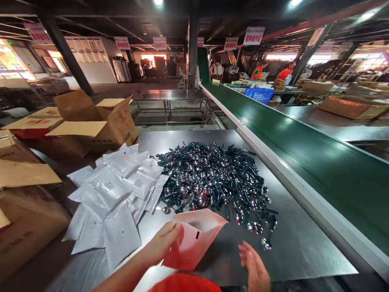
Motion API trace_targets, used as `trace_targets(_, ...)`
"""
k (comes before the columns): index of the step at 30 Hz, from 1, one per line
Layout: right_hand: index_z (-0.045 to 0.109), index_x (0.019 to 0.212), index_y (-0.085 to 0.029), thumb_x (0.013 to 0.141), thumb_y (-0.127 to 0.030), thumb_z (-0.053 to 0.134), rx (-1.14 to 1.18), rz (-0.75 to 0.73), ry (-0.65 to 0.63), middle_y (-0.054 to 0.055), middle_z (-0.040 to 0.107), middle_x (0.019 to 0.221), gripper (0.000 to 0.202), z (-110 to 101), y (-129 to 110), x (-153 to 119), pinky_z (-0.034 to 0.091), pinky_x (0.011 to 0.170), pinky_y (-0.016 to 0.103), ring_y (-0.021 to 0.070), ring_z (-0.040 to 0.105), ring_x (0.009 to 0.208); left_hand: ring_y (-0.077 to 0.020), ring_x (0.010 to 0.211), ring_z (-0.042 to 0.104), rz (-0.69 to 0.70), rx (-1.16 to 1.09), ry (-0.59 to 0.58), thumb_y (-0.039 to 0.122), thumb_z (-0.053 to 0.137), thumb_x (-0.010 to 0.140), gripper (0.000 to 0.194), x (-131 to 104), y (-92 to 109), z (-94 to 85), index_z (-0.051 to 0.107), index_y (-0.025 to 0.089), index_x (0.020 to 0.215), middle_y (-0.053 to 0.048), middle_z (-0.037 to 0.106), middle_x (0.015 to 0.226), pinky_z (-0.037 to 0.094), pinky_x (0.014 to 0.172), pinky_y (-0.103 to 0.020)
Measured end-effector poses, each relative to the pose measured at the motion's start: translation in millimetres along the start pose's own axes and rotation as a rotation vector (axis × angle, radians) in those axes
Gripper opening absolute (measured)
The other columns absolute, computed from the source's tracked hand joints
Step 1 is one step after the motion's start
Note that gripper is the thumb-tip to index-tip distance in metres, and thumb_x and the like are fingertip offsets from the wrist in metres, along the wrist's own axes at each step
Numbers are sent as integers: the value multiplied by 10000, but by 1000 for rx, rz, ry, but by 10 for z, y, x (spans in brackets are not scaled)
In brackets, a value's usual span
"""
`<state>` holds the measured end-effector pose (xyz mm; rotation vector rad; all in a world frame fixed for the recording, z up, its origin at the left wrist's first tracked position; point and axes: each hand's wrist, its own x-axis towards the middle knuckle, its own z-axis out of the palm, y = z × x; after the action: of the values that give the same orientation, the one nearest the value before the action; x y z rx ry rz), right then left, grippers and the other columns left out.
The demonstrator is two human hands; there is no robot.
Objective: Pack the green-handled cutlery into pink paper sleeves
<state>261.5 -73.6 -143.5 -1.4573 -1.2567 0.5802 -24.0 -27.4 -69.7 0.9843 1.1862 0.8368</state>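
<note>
My left hand [166, 240] grips the left edge of a white mailer bag [190, 247], thumb over the front. The bag's mouth gapes toward the pile; its inside is mostly out of sight. To the bag's right, my right hand [254, 265] is held over the table edge, fingers stretched out and holding nothing. Beyond both hands lies a big heap of spoons [209, 174] with shiny metal bowls and dark green handles. One loose spoon [266, 243] rests on the near right side of the heap. Sealed white padded mailers [121, 239] are piled to the left.
The work surface is a metal table [304, 247]. A green conveyor belt [291, 142] runs along its right side. Open cardboard boxes [91, 125] stand on the left. Farther back right are a blue crate [259, 95] and people in orange tops [258, 72].
</note>
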Motion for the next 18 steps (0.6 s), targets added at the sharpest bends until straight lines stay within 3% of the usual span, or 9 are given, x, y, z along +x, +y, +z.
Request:
trace_targets(2, 729, 975, -202, 877, -637, 489, 170, -34, -171, 123, 744, 817, 507, 221, -247, 182, 604, 657, 324, 253, 727, 762, -185, 755, 534, 11, 98, -18, 801, 544, 683, 627, -37, 32, 14, 643, 183, 710, -17, 612, 741, 454, 746, -313)
trace_targets(4, 740, 1017, -186, 810, -652, 571, 174, -133, -337, 116, 763, 889, 537, 368, -571, 337, 601, 768, 382, 289, 723, 872, -197, 788, 551, 55, 161, -25, 785, 512, 724, 617, -83, 65, -1, 656, 186, 717, -31, 635, 774, 465, 772, -314)
trace_targets(8, 770, 985, -238, 932, -425, 494, 47, -272, -477, 62, 779, 872, 338, 464, -1043, 451, 591, 706, 287, 220, 728, 752, -222, 894, 608, 227, 224, 19, 669, 471, 841, 533, -125, 148, -61, 720, 197, 832, -63, 708, 884, 470, 891, -323)
trace_targets(10, 754, 1054, -243, 951, -374, 466, 51, -322, -538, 43, 781, 889, 333, 454, -1098, 455, 588, 704, 262, 203, 733, 739, -232, 900, 636, 340, 258, 58, 619, 488, 858, 489, -111, 194, -99, 753, 209, 890, -67, 739, 897, 481, 879, -319)
trace_targets(14, 731, 1127, -271, 925, -354, 525, 74, -414, -511, 42, 771, 1004, 299, 409, -1055, 507, 589, 722, 248, 208, 748, 828, -221, 754, 670, 440, 301, 28, 546, 552, 851, 408, -90, 281, -194, 781, 240, 993, -48, 774, 813, 500, 707, -293)
trace_targets(18, 784, 963, -297, 884, -339, 605, 261, -450, -532, 27, 781, 775, 200, 377, -1104, 604, 562, 574, 235, 187, 730, 638, -171, 566, 627, 470, 285, -102, 474, 610, 843, 319, -152, 443, -272, 788, 249, 981, -50, 771, 723, 439, 554, -256)
